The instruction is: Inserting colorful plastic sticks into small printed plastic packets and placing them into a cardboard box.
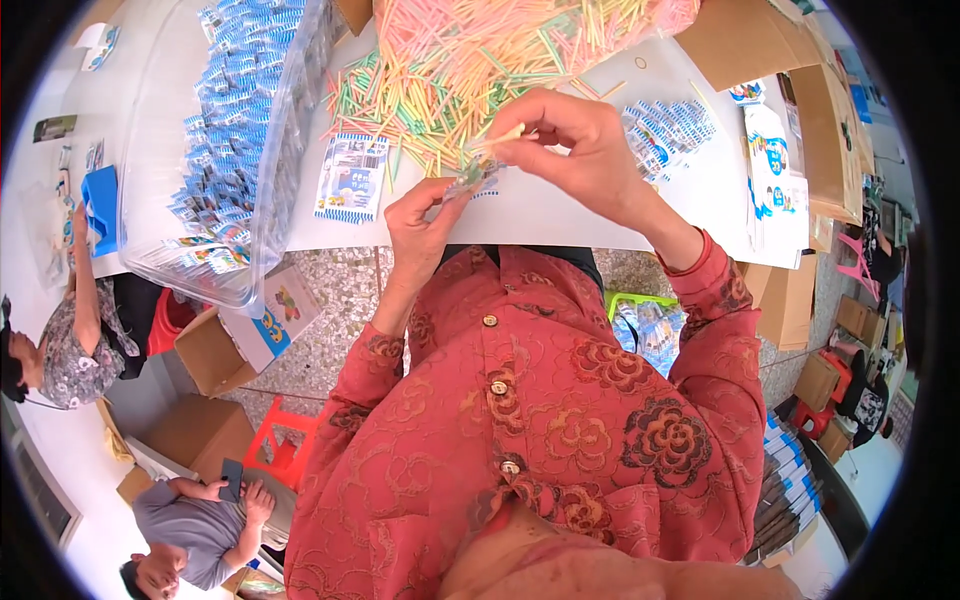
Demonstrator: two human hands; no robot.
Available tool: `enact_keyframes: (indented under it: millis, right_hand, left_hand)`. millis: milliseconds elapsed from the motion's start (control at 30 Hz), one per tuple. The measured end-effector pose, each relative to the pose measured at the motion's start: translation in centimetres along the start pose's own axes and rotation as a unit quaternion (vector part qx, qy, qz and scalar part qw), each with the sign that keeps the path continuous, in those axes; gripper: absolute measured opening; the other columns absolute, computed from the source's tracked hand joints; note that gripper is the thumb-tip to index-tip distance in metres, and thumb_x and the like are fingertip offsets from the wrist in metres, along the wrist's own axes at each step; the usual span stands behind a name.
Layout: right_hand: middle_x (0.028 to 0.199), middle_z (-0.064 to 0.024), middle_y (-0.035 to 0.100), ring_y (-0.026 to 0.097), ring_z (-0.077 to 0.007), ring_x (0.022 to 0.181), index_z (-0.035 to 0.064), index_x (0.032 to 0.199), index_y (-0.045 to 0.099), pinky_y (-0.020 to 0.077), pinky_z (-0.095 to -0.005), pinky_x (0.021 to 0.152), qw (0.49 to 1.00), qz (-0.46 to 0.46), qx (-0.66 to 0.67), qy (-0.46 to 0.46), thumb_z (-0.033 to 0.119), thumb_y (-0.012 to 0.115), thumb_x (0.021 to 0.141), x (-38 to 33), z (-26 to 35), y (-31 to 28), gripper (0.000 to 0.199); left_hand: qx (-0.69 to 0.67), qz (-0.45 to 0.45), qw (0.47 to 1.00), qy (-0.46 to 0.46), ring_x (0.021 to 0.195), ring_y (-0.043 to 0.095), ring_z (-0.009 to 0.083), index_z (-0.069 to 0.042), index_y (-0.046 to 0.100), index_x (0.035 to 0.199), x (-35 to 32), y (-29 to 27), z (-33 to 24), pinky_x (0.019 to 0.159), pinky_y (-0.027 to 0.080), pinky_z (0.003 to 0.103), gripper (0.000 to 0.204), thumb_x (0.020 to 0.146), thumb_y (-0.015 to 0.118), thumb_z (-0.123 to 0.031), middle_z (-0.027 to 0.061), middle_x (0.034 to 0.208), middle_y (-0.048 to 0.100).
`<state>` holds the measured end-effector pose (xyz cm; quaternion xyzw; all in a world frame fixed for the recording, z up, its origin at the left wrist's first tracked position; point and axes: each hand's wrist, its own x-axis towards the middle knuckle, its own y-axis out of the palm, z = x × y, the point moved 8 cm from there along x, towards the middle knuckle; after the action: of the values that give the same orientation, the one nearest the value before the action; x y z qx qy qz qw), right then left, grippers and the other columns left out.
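Note:
My left hand (pixel 425 222) is closed on the edge of a small clear-and-blue plastic packet (pixel 466 183) above the table's near edge. Just right of it, my right hand (pixel 590 150) pinches a few thin pale yellow sticks (pixel 512 134) between thumb and fingertips, at the packet's upper end. Whether the sticks are inside the packet's mouth cannot be made out. Beyond both hands spreads a loose pile of thin pink, green and yellow sticks (pixel 420 115). A flat white-and-blue printed packet (pixel 352 180) lies left of my left hand.
A clear plastic bin (pixel 262 235) at the left holds many blue-striped packets. More packets (pixel 665 135) lie right of my right hand. A large bag of sticks (pixel 540 25) sits at the back. Cardboard boxes (pixel 825 140) stand at the right. Other people (pixel 195 530) sit nearby.

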<state>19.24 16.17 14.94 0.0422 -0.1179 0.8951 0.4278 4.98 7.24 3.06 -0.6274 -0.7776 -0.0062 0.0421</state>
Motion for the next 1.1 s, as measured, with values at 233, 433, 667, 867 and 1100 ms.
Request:
enact_keyframes:
  millis: [233,433,667,867,1100]
  right_hand:
    - [0.088,-0.0087,0.067,0.064,-0.0164,0.078,-0.0004,0.091,0.065,0.052,-0.0251,0.064,0.968,0.016,-0.165,-0.19,-0.007,0.067,0.076,-1.3,2.5,0.8,0.016]
    - [0.088,-0.0092,0.067,0.064,-0.0184,0.078,-0.0018,0.09,0.064,0.0527,-0.0265,0.065,0.962,0.023,-0.198,-0.188,-0.009,0.066,0.073,-1.4,2.4,0.8,0.018]
    - [0.087,-0.0061,0.065,0.063,-0.0167,0.075,-0.0002,0.089,0.063,0.0527,-0.0265,0.066,0.979,0.062,-0.165,-0.107,-0.008,0.064,0.075,-0.9,1.3,0.9,0.017]
    - [0.084,-0.0051,0.064,0.063,-0.0158,0.074,0.002,0.089,0.062,0.053,-0.0263,0.065,0.977,0.108,-0.171,-0.066,-0.003,0.063,0.078,-0.3,1.1,0.7,0.012]
    - [0.082,-0.0037,0.065,0.063,-0.0139,0.073,0.0025,0.089,0.062,0.0529,-0.0257,0.067,0.98,0.125,-0.15,-0.034,-0.002,0.062,0.078,0.2,1.3,1.0,0.012]
  left_hand:
    - [-0.059,-0.015,0.997,-0.04,0.071,0.055,0.0048,0.003,0.067,0.089,-0.1,-0.1,0.7,0.064,0.046,0.021,0.008,0.081,0.066,0.002,0.001,0.08,0.064]
    - [-0.067,-0.011,0.997,-0.041,0.071,0.055,0.0048,0.003,0.067,0.089,-0.1,0.1,0.6,0.065,0.046,0.02,0.008,0.081,0.066,0.003,0.0007,0.08,0.064]
    - [0.012,-0.001,1.0,0.016,0.076,0.061,0.0091,0.004,0.066,0.091,0.3,-0.1,-0.3,0.07,0.05,0.023,0.011,0.08,0.066,0.004,0.006,0.084,0.068]
    - [0.073,0.014,0.995,0.071,0.074,0.064,0.0138,0.003,0.067,0.091,0.6,0.4,-2.1,0.068,0.05,0.025,0.012,0.079,0.067,0.004,0.0092,0.084,0.068]
    - [0.162,0.017,0.979,0.124,0.076,0.066,0.0196,0.001,0.068,0.09,1.0,0.6,-4.0,0.067,0.051,0.028,0.014,0.076,0.066,0.005,0.0108,0.085,0.068]
